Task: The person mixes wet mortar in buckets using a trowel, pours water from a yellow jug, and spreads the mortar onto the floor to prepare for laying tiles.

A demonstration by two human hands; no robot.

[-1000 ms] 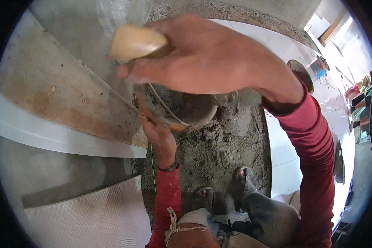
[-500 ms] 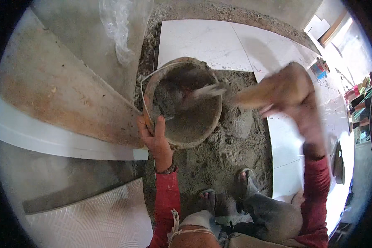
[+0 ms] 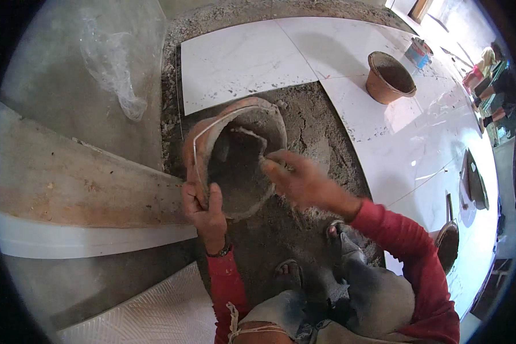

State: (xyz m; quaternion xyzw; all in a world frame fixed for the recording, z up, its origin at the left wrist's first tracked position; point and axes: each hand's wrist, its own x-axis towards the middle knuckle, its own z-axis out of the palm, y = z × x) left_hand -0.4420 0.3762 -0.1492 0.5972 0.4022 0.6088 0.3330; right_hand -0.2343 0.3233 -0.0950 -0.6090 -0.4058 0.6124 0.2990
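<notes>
A mortar-caked bucket [image 3: 276,135] with a thin wire handle is tilted on the rough ground in front of me. My left hand [image 3: 207,217] is closed round its near left rim, thumb on the inside. Over the opening, my right hand [image 3: 301,179] is closed on what looks like a trowel [image 3: 251,135]. Only its thin bent neck shows; the blade cannot be made out in the dark inside. Wet grey mortar [image 3: 312,123] covers the ground beside the bucket.
White floor tiles [image 3: 241,63] lie beyond and to the right, bearing a small brown bucket [image 3: 378,86], a blue can [image 3: 419,53] and a dark round pan [image 3: 448,246]. A stained board [image 3: 86,178] leans in from the left. Clear plastic [image 3: 117,74] hangs beside the wall. Another person [image 3: 490,94] is far right.
My right hand, blurred over the right-hand tiles before, has come left to the trowel in the bucket. The small brown bucket now stands plainly on the tiles. The large bucket has tilted.
</notes>
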